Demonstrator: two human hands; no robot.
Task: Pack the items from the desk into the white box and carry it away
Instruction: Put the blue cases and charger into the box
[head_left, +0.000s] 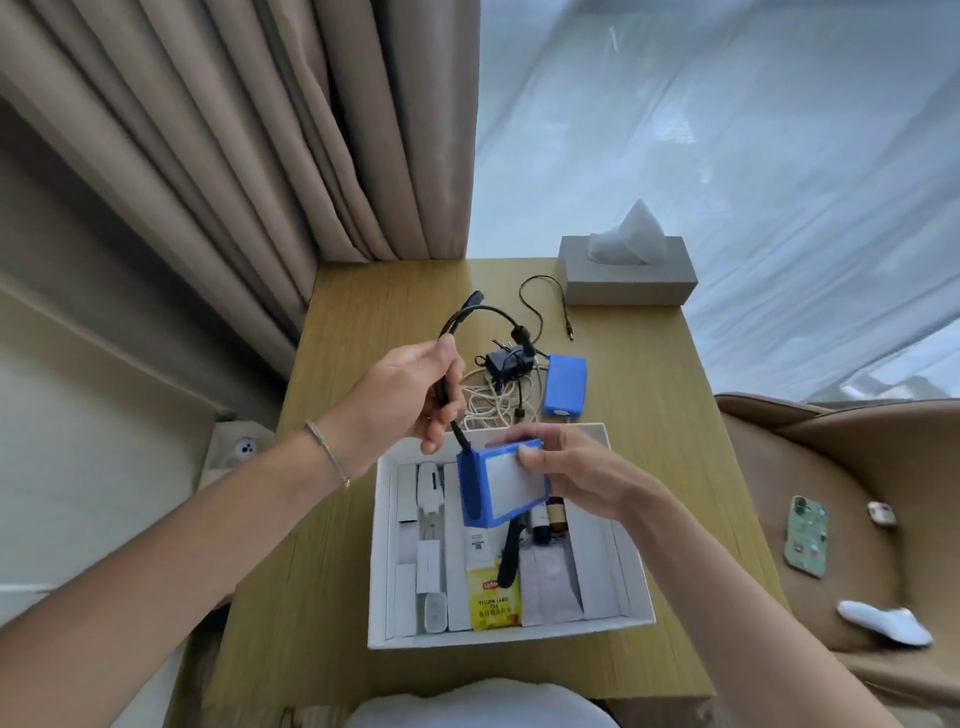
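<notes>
The open white box (636, 592) sits on the wooden desk (363, 312) right in front of me. Above its far end my right hand (576, 475) holds a blue battery pack (501, 483) with a white face. A thick black cable (457, 322) rises from that pack, and my left hand (405, 400) grips it above the pack. Inside the box lie white items, a yellow tea sachet (493, 597), a black comb-like piece and small dark bottles. Behind the box rest a second blue pack (565, 384), a black adapter (506, 362) and a coiled white cord (485, 400).
A grey tissue box (628, 283) stands at the desk's far right corner, a thin black wire (540, 296) beside it. Beige curtains hang at the left. A brown chair (857, 519) to the right holds a green phone (807, 535) and white things.
</notes>
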